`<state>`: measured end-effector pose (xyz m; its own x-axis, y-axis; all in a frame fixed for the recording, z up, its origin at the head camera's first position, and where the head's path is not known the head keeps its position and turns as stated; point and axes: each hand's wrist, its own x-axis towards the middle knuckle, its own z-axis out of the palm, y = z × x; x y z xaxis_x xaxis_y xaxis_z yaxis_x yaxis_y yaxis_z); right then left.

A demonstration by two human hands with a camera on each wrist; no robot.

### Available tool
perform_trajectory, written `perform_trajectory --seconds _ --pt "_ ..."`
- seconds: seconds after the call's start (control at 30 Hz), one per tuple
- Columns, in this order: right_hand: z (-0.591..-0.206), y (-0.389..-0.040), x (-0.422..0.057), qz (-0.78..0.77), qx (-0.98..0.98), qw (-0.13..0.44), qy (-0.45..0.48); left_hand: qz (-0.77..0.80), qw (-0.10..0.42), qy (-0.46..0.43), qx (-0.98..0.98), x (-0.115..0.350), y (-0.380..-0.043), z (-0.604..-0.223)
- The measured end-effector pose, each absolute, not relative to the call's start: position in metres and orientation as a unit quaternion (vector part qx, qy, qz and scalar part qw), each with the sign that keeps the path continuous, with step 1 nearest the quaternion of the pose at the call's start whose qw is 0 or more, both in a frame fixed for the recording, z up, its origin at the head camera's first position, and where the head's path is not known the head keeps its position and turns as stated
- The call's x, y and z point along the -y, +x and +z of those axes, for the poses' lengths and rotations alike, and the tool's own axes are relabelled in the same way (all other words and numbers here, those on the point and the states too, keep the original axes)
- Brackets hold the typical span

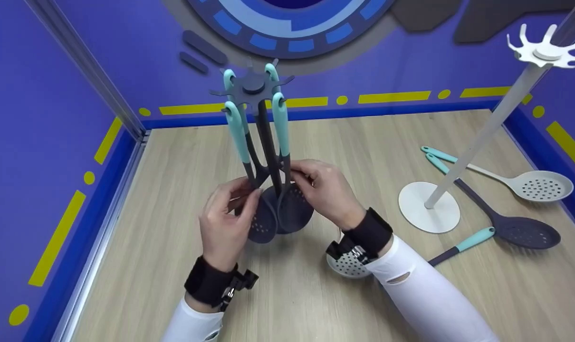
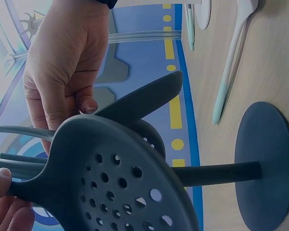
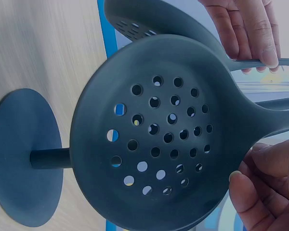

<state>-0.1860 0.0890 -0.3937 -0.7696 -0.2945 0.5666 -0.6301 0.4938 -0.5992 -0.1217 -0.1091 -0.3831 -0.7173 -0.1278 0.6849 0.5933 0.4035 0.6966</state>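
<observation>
A dark utensil stand (image 1: 254, 86) with a hooked top stands upright, several teal-handled dark utensils hanging around its pole. My left hand (image 1: 228, 211) pinches the neck of a perforated dark skimmer (image 1: 262, 225) hanging at the left. On the other side, my right hand (image 1: 328, 190) grips near the neck of a second dark skimmer (image 3: 154, 110), a fingertip at the edge of its bowl. Both handles still hang from hooks. The stand's round base (image 2: 267, 168) shows in the left wrist view; in the head view the bowls hide it.
A white stand (image 1: 427, 209) rises at the right. Near it lie a white skimmer (image 1: 543, 186), a dark slotted spoon (image 1: 527, 232) and a teal handle (image 1: 477, 239) running under my right forearm. A white perforated head (image 1: 347, 266) shows beneath my right wrist. Blue walls border the table.
</observation>
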Motion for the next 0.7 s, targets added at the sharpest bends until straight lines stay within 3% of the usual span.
perform_trajectory --seconds 0.7 --pt "-0.395 -0.175 -0.108 0.421 0.840 0.227 0.257 -0.512 0.337 -0.174 0.770 0.104 -0.117 -0.379"
